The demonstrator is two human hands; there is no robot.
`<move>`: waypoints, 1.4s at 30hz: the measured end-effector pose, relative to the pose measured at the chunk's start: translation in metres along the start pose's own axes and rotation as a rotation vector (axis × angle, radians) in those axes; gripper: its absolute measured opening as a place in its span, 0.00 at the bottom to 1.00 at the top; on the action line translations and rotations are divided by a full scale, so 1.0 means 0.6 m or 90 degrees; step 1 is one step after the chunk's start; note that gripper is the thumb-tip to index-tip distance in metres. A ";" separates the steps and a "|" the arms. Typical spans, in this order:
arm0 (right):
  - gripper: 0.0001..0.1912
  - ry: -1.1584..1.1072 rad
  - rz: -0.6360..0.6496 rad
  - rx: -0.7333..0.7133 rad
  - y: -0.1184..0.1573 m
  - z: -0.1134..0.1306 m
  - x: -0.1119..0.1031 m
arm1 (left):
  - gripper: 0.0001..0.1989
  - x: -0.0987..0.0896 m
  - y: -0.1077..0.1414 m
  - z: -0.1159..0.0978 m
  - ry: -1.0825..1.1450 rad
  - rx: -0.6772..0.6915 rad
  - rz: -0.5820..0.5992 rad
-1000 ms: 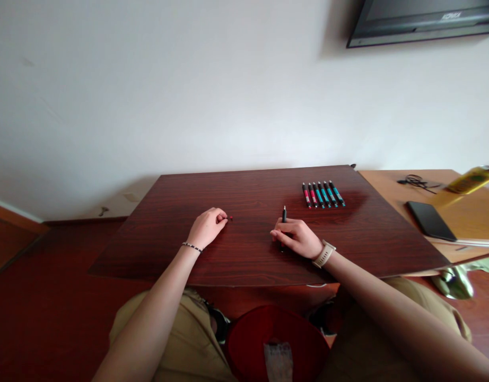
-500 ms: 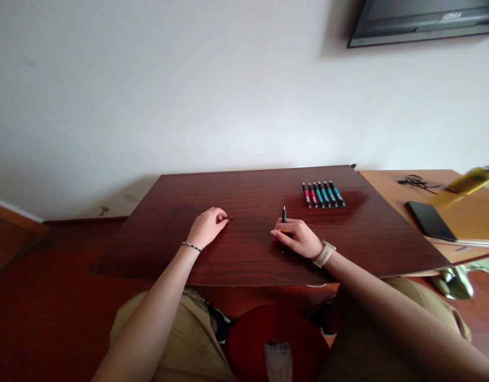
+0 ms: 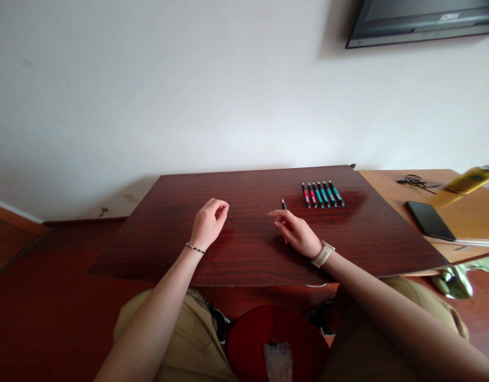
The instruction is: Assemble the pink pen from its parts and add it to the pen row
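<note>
My left hand point(image 3: 210, 224) hovers over the left middle of the brown tabletop point(image 3: 244, 260), its thumb and fingertips drawn together. Whether anything small sits between them is hidden. Just right of those fingertips lies a tiny red and dark piece point(image 3: 230, 218) on the wood. Over the right middle, my right hand point(image 3: 298, 233) is open, fingers stretched and apart. Beyond its fingers the tip of a black pen point(image 3: 284, 204) shows; the rest of the pen is hidden behind the hand.
Several pens point(image 3: 322, 194) with pink or teal barrels lie in a neat row at the back right. On the lighter side table are a black phone point(image 3: 430, 220), a dark cable point(image 3: 416, 182) and a yellow can point(image 3: 469, 179). A red stool point(image 3: 244, 345) stands below the front edge.
My right hand's fingers have opened from around the black pen, which sits slightly lower. My left hand has risen away from the tiny red piece, which stays on the table.
</note>
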State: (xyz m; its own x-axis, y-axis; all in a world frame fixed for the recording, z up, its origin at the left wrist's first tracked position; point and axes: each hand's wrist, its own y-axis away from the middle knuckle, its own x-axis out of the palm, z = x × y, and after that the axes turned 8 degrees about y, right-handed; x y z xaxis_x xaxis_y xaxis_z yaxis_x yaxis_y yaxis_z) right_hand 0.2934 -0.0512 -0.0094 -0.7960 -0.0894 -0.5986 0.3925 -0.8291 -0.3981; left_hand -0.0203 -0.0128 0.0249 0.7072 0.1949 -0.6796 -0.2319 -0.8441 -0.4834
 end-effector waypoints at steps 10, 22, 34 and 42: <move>0.39 -0.059 0.016 0.052 0.002 0.001 0.002 | 0.09 0.040 0.002 -0.035 0.035 0.054 0.053; 0.19 0.084 0.088 -0.043 -0.007 0.001 -0.004 | 0.19 0.057 0.013 -0.065 0.071 0.197 0.168; 0.16 0.116 0.108 -0.076 -0.005 -0.004 0.002 | 0.11 0.064 0.012 -0.073 0.035 0.269 0.258; 0.19 0.138 0.119 -0.076 -0.004 -0.010 0.005 | 0.16 0.060 0.010 -0.078 0.065 0.257 0.288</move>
State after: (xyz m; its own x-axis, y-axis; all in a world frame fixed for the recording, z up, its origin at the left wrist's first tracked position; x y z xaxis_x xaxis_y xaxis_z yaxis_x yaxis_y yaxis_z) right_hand 0.2929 -0.0463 -0.0141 -0.5931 -0.1042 -0.7984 0.5847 -0.7375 -0.3381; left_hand 0.0349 -0.0340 0.0234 0.5356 -0.2035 -0.8196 -0.7439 -0.5730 -0.3439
